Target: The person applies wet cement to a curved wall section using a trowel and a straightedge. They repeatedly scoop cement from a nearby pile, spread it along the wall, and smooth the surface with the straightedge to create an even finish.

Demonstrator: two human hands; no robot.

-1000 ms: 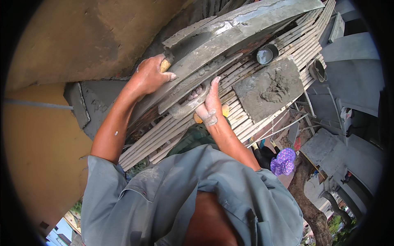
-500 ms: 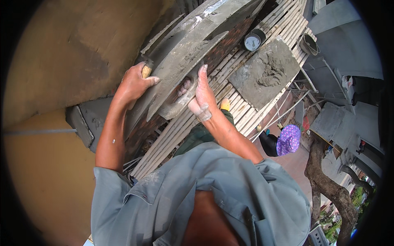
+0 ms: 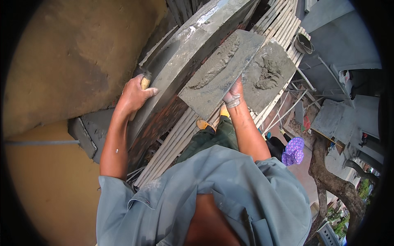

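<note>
My left hand point(image 3: 136, 95) is closed around the wooden handle of a trowel point(image 3: 145, 83) at the inner edge of a grey cement ledge point(image 3: 170, 67). The trowel's blade hardly shows. To the right, my right hand point(image 3: 234, 92) grips a wide plastering float point(image 3: 205, 100) from below; most of its fingers are hidden under it. The float lies face up, with a thick strip of wet mortar point(image 3: 217, 61) along its far left side. It hangs beside the ledge's brick face and covers part of a mortar board point(image 3: 273, 76) bearing a heap of mortar.
Bamboo poles point(image 3: 164, 151) form the scaffold platform under my feet. A dark bucket point(image 3: 303, 43) hangs at its outer edge. A person in a purple patterned hat point(image 3: 293, 151) is down below on the right, near a tree trunk point(image 3: 334, 180). A brownish wall point(image 3: 74, 53) rises left.
My right hand has swung the float away from the ledge's side and turned its mortar-bearing face up. The float now hides a bucket seen before. My left hand stays almost in place.
</note>
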